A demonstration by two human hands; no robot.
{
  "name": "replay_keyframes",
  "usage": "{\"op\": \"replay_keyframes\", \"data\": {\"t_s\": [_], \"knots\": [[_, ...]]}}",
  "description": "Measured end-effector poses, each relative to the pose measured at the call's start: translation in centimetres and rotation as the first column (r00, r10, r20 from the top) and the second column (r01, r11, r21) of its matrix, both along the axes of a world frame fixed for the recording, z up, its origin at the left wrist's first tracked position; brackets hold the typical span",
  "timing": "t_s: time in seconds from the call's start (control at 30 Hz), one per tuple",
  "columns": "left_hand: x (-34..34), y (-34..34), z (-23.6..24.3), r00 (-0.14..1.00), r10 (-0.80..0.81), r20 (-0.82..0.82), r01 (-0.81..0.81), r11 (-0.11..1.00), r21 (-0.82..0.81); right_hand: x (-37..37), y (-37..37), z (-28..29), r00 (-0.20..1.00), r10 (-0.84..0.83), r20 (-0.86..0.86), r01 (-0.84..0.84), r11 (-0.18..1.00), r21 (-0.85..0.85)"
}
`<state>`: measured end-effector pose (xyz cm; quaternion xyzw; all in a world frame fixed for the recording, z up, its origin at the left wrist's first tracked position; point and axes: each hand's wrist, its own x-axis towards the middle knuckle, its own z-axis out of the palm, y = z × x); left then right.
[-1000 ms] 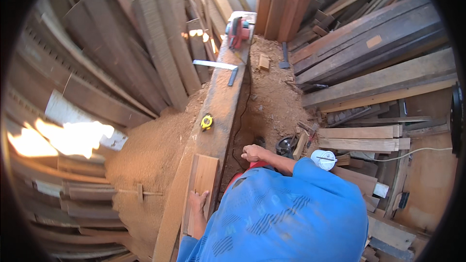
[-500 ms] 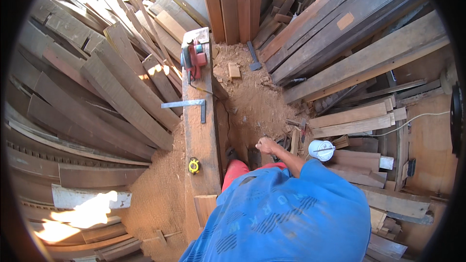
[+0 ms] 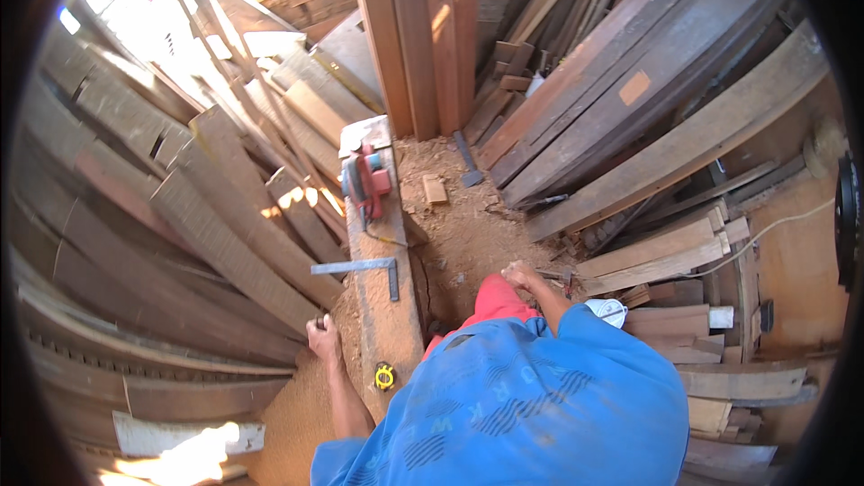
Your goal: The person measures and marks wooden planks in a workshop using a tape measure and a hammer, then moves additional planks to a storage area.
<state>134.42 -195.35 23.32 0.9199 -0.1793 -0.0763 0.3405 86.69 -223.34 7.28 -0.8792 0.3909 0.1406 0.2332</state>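
My left hand (image 3: 325, 340) hangs over the sawdust left of a long timber beam (image 3: 385, 328), its fingers curled closed. A small dark bit shows at the fingers, too small to name. My right hand (image 3: 518, 274) is closed beside my red-clad knee (image 3: 495, 299); whatever it may hold is hidden. On the beam lie a metal try square (image 3: 360, 265), with one arm jutting past the left edge, and a yellow-and-black tape measure (image 3: 385, 375) nearer me. Farther along the beam sits a red and teal power planer (image 3: 380, 184) with its cord trailing. Neither hand touches these tools.
Boards (image 3: 229, 225) lean densely along the left. Thick planks (image 3: 621, 117) slope in from the right, and reddish upright boards (image 3: 416, 45) stand ahead. A wood block (image 3: 435, 189) and a dark flat-headed tool (image 3: 470, 171) lie in shavings. A white bucket (image 3: 608, 311) stands by the offcuts.
My left hand and forearm have come into view left of the beam. My right hand has shifted slightly right, my red-clad knee has risen beside it, and the beam and its tools sit lower in view.
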Motion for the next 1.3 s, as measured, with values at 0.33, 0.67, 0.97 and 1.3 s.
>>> {"op": "replay_keyframes", "data": {"t_s": [0.33, 0.67, 0.97, 1.3], "knots": [[-4.9, -27.5, 1.0, 0.907, -0.366, 0.207, 0.374, 0.927, 0.000, -7.5, -9.9, -8.9, 0.884, -0.467, -0.031, 0.466, 0.870, 0.162], [-18.4, -42.8, -4.0, 0.819, -0.522, -0.238, 0.567, 0.800, 0.195, -18.8, -22.6, -6.4, 0.850, -0.520, -0.079, 0.509, 0.774, 0.377], [-23.6, -53.7, -3.6, 0.570, -0.710, -0.413, 0.821, 0.502, 0.270, -15.1, -38.0, 2.4, 0.757, -0.642, 0.118, 0.612, 0.761, 0.218], [-18.0, -65.0, -9.9, 0.497, -0.730, -0.469, 0.866, 0.386, 0.316, -9.1, -58.2, 43.2, 0.676, -0.367, 0.639, 0.721, 0.149, -0.677]]}}
